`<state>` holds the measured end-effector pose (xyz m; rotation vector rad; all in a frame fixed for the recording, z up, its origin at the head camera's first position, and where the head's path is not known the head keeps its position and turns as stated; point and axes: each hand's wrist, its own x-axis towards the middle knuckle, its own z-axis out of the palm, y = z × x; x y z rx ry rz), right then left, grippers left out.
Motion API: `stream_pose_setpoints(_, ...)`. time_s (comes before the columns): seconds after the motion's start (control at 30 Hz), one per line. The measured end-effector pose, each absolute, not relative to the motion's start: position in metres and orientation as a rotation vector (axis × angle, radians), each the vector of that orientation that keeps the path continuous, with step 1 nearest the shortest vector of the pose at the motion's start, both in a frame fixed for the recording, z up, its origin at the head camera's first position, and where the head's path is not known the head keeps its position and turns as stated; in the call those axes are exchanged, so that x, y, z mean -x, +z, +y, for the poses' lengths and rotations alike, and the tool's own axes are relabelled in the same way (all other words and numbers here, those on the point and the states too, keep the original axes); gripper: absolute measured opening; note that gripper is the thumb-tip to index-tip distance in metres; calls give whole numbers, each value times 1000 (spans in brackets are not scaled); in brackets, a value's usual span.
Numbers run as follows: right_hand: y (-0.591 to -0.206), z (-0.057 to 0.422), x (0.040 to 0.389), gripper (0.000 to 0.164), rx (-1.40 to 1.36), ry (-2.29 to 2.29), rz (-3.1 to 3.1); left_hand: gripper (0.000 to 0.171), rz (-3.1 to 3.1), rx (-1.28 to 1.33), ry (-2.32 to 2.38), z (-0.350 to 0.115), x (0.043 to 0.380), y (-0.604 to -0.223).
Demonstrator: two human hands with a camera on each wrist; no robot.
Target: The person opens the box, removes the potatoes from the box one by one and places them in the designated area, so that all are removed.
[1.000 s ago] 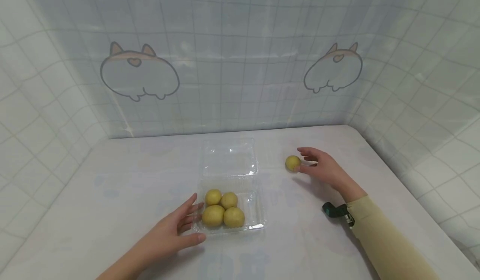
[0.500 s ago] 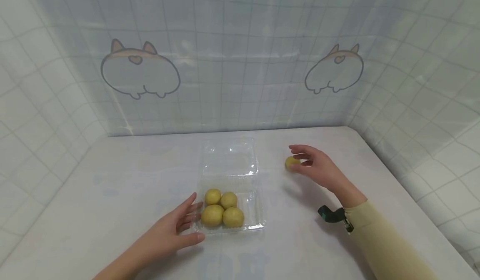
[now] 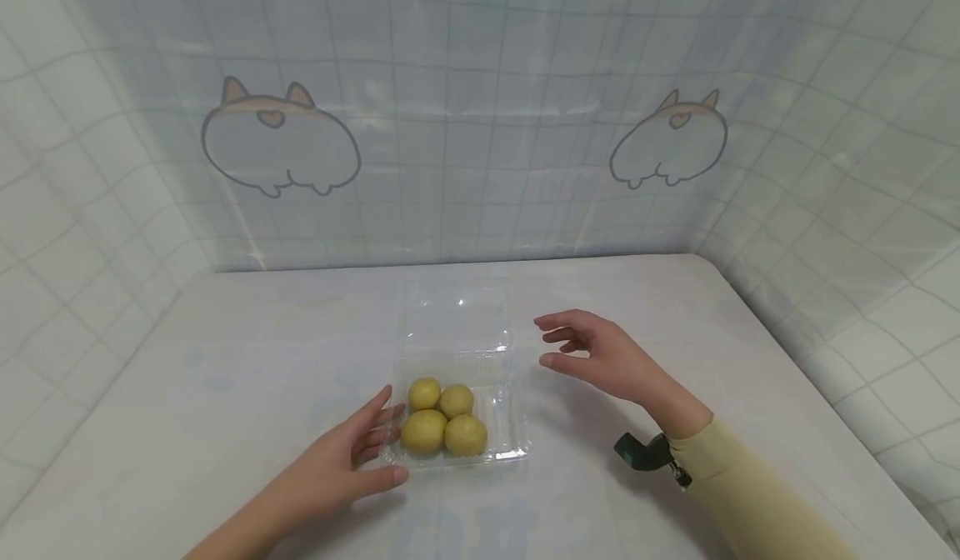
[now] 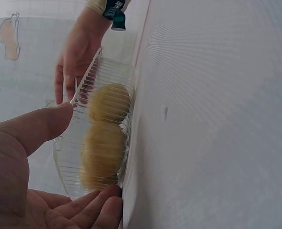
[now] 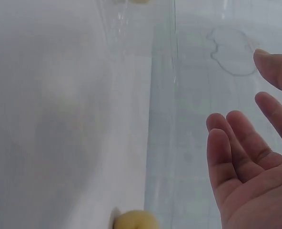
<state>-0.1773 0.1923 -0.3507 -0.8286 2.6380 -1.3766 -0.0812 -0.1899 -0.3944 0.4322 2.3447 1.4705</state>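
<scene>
A clear plastic clamshell box (image 3: 504, 422) lies open, its lid (image 3: 455, 320) folded back. Several round yellow fruits (image 3: 466, 435) fill its left part, and they show through the ribbed wall in the left wrist view. My left hand (image 3: 347, 467) rests around the box's front left corner. Its thumb touches the rim and its fingers lie along the side. Just right of the lid, my right hand (image 3: 603, 360) hovers with loosely bent fingers and nothing in them. One loose yellow fruit (image 5: 136, 221) appears at the bottom of the right wrist view; in the head view this hand hides it.
A white tabletop (image 3: 247, 427) carries everything. Behind it rises a tiled-pattern wall covering (image 3: 480, 152) with cartoon animal drawings, and similar sheets flank both sides. A dark green device (image 3: 645, 452) is strapped at my right wrist.
My right hand has moved left and slightly nearer, from beside the loose fruit to between it and the box lid, covering the fruit in the head view. My left hand stays by the box.
</scene>
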Motion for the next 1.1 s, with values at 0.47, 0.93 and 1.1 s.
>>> stream_pose_setpoints(0.47, -364, 156, 166, 44, 1023, -1303, 2471, 101, 2346, -417, 1467, -186, 82, -402)
stream_pose_setpoints(0.93, -365, 125, 162, 37, 1240, -1041, 2385, 100, 2329, -437, 1489, -187, 82, -402)
stream_pose_setpoints(1.1, -363, 123, 160, 38, 1283, -976, 2386, 100, 2339, -462, 1492, -187, 81, -404)
